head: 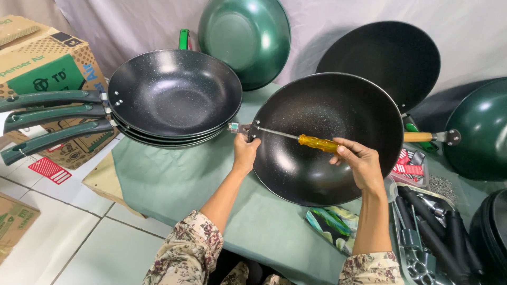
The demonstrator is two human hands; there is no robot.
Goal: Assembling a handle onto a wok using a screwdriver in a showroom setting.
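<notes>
**Screwdriver at the wok's rim bracket**

The left hand point(244, 153) pinches a metal bracket point(238, 128) at the 9 o'clock rim of a black wok point(317, 169), fingers closed around it. The right hand point(360, 162) grips the amber handle of a screwdriver point(316, 142), fingers curled tight; its shaft runs across the bowl toward 9 o'clock, the tip at the bracket. The wok lies tilted on a green-covered surface point(174, 184).

At 10 o'clock from it stands a stack of three woks point(174, 97), with three dark green handles point(50, 117) pointing to 9 o'clock. Against the back cloth lean one green wok point(245, 39) at 12 o'clock and one black wok point(385, 58) at 1 o'clock. One more green wok point(478, 129) sits at 3 o'clock.

A brown carton point(45, 68) with a green label panel is at 9 o'clock. A smaller box point(11, 224) stands on the floor at 8 o'clock. A tray point(409, 245) of black handles lies at 5 o'clock, with red-and-white striped packets point(409, 166) above it.
</notes>
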